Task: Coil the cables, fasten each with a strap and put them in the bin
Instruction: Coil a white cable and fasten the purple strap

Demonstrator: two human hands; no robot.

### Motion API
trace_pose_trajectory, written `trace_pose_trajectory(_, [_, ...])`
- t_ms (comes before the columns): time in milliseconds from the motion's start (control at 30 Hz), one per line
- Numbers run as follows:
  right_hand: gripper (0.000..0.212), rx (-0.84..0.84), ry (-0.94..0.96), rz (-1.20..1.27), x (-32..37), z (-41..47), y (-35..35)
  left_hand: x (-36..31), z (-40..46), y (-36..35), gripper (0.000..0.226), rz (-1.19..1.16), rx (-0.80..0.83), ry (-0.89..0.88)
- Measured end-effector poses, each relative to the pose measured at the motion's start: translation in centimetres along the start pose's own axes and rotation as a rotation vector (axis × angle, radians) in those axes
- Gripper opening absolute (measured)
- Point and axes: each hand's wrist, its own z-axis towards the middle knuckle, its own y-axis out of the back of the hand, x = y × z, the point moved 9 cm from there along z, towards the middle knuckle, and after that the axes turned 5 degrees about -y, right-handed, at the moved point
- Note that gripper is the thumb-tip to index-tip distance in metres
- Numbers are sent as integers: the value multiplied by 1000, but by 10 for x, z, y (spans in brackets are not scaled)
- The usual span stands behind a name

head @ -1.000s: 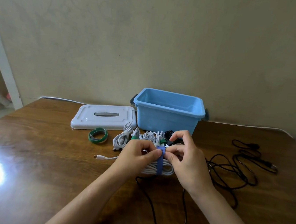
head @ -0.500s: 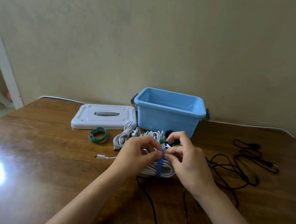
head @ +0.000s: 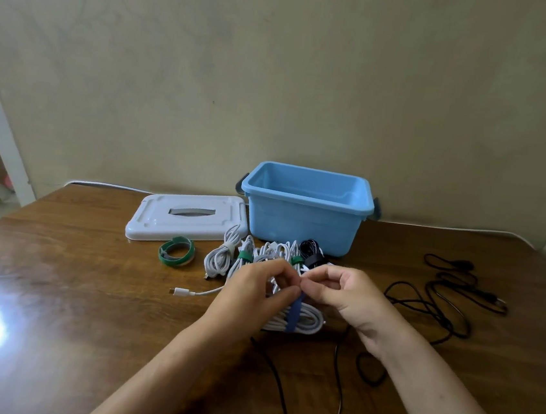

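Both hands on white coil (head: 303, 321) | left hand (head: 256, 292) grip: pinching blue strap (head: 294, 313) | right hand (head: 347, 292) grip: pinching strap end

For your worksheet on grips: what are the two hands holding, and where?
Both the left hand and right hand pinch the blue strap at its upper end, atop the white cable coil.

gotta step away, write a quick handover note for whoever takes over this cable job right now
Left hand and right hand: both pinch the blue strap round the white cable coil on the table.
Done: several strapped coils lie in front of the blue bin, whose lid is off.
Left: close this strap, coil the loose black cables, using straps from the green roll, then bin everything.
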Motion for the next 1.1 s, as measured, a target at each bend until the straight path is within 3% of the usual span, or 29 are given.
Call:
trace_pose_trajectory(433, [22, 28, -161, 193, -12, 5, -7, -23, -7, -4, 12, 191, -40, -237])
trace_pose_trajectory(567, [18, -10, -160, 95, -17, 6, -7, -30, -8, 2, 5, 156, -108, -258])
trace_pose_trajectory(700, [16, -103, -75, -14, -15, 11, -2, -30, -9, 1, 5, 223, -64, -299])
trace_pose_trajectory(967, [9, -129, 24, -88, -13, 11, -1, -7, -2, 6, 28, 160, -4, -110])
trace_pose_trajectory(1100, [7, -133, 59, -121, -15, 11, -5, -6, -1, 6, 17, 131, -16, -83])
